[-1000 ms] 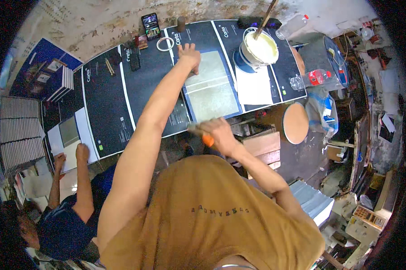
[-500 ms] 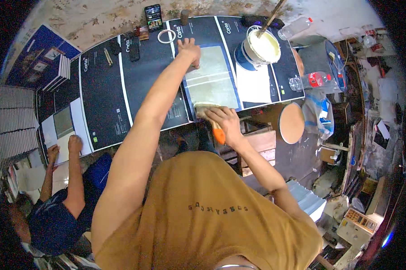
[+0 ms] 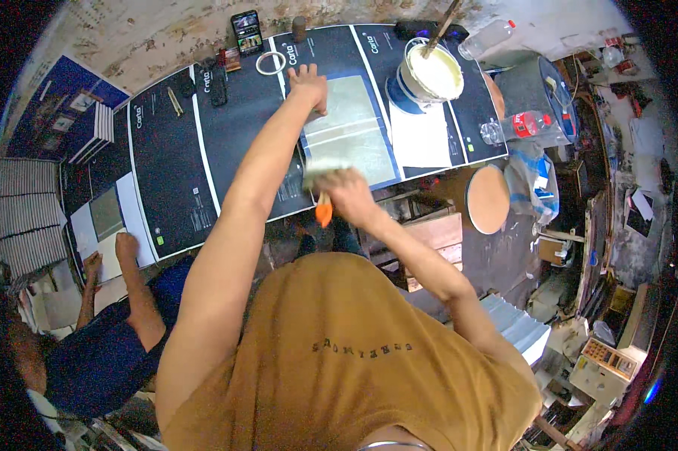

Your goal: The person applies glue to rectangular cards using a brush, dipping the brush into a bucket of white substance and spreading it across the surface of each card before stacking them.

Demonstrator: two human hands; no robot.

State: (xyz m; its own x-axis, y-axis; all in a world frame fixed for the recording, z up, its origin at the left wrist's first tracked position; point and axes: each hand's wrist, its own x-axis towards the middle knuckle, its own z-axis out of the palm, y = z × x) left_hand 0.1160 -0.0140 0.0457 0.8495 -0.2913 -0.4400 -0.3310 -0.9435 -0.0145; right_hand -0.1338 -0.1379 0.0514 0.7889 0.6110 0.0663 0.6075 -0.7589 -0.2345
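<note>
**Brush at the near edge of a pale sheet, other hand pinning its far end**

The left hand (image 3: 309, 80) is stretched far out over the table, fingers spread flat, palm pressing down on the far end of a pale sheet (image 3: 351, 128) that lies on the dark printed covers (image 3: 170, 173) laid across the worktop. The right hand (image 3: 345, 192) is clenched around a brush (image 3: 322, 197) with an orange handle; the handle sticks out toward the near side, and the whitish bristle end sits at the sheet's near edge, close to the table's rim.

Just right of the sheet lies a plain white sheet of paper (image 3: 421, 139), and beyond that, on the far right of the table, stands a white bucket (image 3: 430, 74) filled with a creamy white paste, a stick (image 3: 444, 28) leaning in it. A clear plastic bottle with a red label (image 3: 520, 126) lies on its side further right, near a round wooden stool (image 3: 488, 198).

On the far edge of the table are a phone (image 3: 246, 31) and a ring of tape (image 3: 270, 63). To the near left another person in a blue shirt (image 3: 98, 361) has both hands on papers.
</note>
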